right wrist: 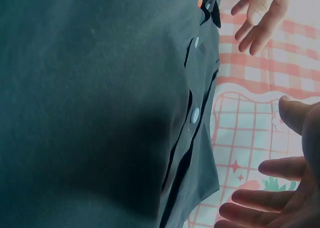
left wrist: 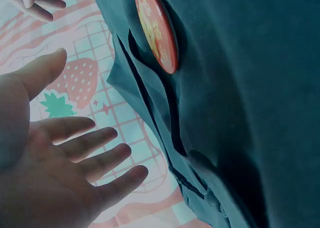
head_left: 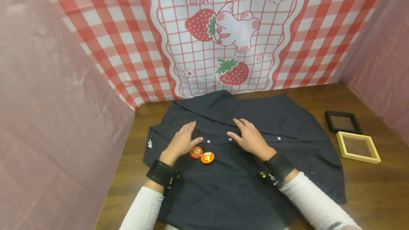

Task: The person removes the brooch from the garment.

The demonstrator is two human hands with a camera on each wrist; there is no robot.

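Observation:
A dark button-up shirt [head_left: 230, 180] lies spread on the wooden table, its collar to the left and its row of pale buttons [head_left: 230, 139] running sideways. My left hand [head_left: 181, 140] hovers over its upper left part, fingers extended and holding nothing. Close below that hand, a red round badge [head_left: 196, 152] and an orange round badge [head_left: 207, 157] sit side by side on the cloth. The red badge [left wrist: 157, 31] also shows in the left wrist view. Over the middle of the shirt, my right hand [head_left: 250, 139] is spread with nothing in it, thumb near a button.
At the right of the table [head_left: 377, 187] lie a black square frame [head_left: 343, 122] and a pale yellow frame [head_left: 358, 147]. A strawberry-print cloth [head_left: 223, 45] hangs along the back. Pink curtains [head_left: 64, 98] enclose both sides.

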